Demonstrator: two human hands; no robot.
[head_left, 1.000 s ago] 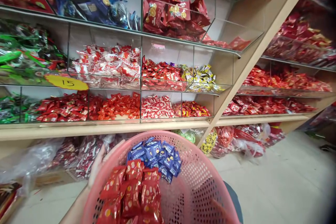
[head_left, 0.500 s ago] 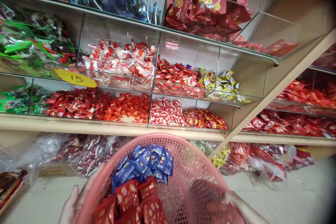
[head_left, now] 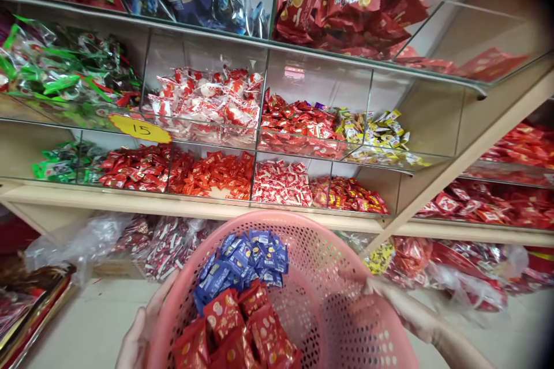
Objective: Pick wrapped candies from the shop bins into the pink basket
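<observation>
A pink perforated plastic basket point(head_left: 355, 253) is held between my two hands in front of the shelves. Inside it, blue candy packets point(head_left: 246, 259) lie towards the back left, and larger red packets point(head_left: 234, 323) lie in front of them. My left hand point(head_left: 141, 323) grips the basket's left side, its thumb showing outside the wall. On the right side, my right hand point(head_left: 393, 300) holds the rim, with some fingers seen dimly through the holes. The right part of the basket's floor is bare.
Glass-fronted shelves hold wrapped candies: green packs point(head_left: 64, 75), red-and-white packs point(head_left: 208, 98), orange-red pieces point(head_left: 220, 173) and large red packs point(head_left: 337, 0). A yellow tag point(head_left: 139, 128) reads 15. Clear plastic bags point(head_left: 82, 242) and a candy box point(head_left: 34, 311) sit low at left.
The basket has shifted slightly right in view with both hands still on it. The shelves have also slid right, and more of the box at lower left shows.
</observation>
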